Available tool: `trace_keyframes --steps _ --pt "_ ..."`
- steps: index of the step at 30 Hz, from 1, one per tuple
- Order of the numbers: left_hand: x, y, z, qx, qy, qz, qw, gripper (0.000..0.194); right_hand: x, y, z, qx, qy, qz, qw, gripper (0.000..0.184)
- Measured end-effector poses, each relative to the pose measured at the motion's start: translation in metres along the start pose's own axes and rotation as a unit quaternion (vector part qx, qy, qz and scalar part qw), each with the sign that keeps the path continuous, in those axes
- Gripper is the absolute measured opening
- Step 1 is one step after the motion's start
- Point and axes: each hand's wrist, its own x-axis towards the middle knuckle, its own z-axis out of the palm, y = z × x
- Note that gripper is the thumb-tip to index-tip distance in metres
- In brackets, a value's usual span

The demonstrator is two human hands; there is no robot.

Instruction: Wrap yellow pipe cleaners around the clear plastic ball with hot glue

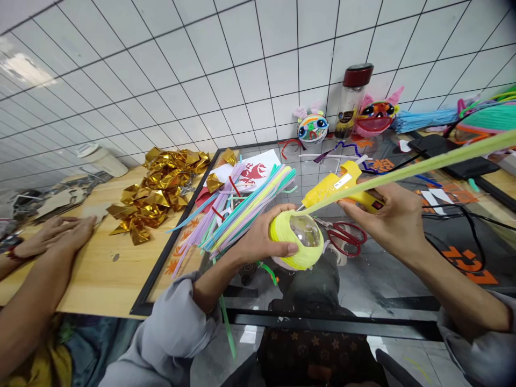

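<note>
My left hand [274,236] is wrapped round a clear plastic ball [305,232] that is partly covered in coiled yellow pipe cleaner [303,260]. A long loose end of yellow pipe cleaner [419,169] stretches from the ball up to the right, past the front of the glue gun. My right hand [391,215] grips a yellow hot glue gun [328,185], whose nozzle points down-left at the ball's upper edge. Whether the tip touches the ball I cannot tell. Red-handled scissors [350,239] lie on the glass just behind the ball.
A bundle of pastel pipe cleaners [245,209] lies to the left, with gold foil pieces [157,188] beyond. Another person's hands [60,236] rest on the wooden table [97,269]. Decorated balls [312,129] and a bottle [350,102] stand by the wall. A black cable [470,236] runs right.
</note>
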Motion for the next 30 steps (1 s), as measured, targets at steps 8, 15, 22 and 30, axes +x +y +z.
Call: trace_keyframes --steps 8,15,22,30 --pt "0.0007 -0.0004 0.0001 -0.011 -0.009 -0.011 1.0 0.091 -0.0018 0.0016 -0.0001 -0.015 0.013 -0.003 1.0 0.016" --pt "0.0008 0.0004 0.0013 -0.031 -0.014 -0.006 0.999 0.085 -0.0018 -0.0029 0.0003 0.009 0.003 0.002 1.0 0.017" --pt "0.0015 -0.0013 0.0009 -0.038 -0.018 -0.011 0.999 0.085 0.0005 -0.0069 -0.0058 0.018 -0.008 -0.013 1.0 0.017" --pt "-0.0005 0.0 0.0004 -0.018 -0.004 -0.03 0.999 0.09 -0.0027 0.0013 -0.0016 -0.002 0.016 -0.007 1.0 0.019"
